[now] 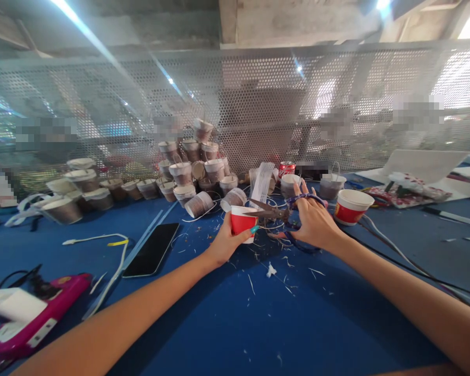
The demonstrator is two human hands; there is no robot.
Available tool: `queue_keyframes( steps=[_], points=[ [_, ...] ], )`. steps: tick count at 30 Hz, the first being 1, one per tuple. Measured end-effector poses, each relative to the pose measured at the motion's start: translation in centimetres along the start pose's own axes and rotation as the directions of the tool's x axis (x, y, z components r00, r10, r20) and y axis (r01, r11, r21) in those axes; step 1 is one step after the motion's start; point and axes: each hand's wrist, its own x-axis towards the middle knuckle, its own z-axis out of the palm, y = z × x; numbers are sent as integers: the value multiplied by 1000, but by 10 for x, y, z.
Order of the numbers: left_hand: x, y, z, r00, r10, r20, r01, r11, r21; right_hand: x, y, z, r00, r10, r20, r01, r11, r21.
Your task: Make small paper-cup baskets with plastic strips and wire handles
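Observation:
My left hand is wrapped round a red and white paper cup, held upright over the blue table. Its thumb, with a teal nail, presses the cup's front. In my right hand is a pair of scissors with dark blue handles. The blades are spread and point left, with one across the cup near its rim; I cannot tell whether they touch it. A second red and white paper cup stands right of my right hand. Behind the held cup is a bundle of white strips.
Several brownish wrapped cups are stacked at the back, by a perforated metal screen. A phone and a magenta power strip lie left. A red can stands behind. White scraps litter the table; cables run right.

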Motion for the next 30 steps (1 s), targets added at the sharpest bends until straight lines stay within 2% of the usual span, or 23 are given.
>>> queue_keyframes(
  steps=[3,6,12,18,25,30],
  points=[
    [1,-4,-2,1000,9,-12,-9,1000,3,0,5,4,999,27,34,-26,999,-18],
    [2,-5,-2,1000,0,-25,0,1000,0,0,13,7,1000,14,1,-14,998,-68],
    [2,-4,-2,999,38,-23,-38,999,-24,0,14,-1,1000,22,-19,-26,971,-240],
    [3,-7,-4,992,81,-94,-70,990,121,0,8,-7,999,15,-29,-22,961,-274],
    [-1,3,-1,991,132,-32,-116,947,300,-1,-4,-9,999,-23,-29,13,957,-288],
    [-3,8,0,977,181,-112,-110,880,461,-4,-15,-9,999,-22,-39,10,957,-291]
  ],
)
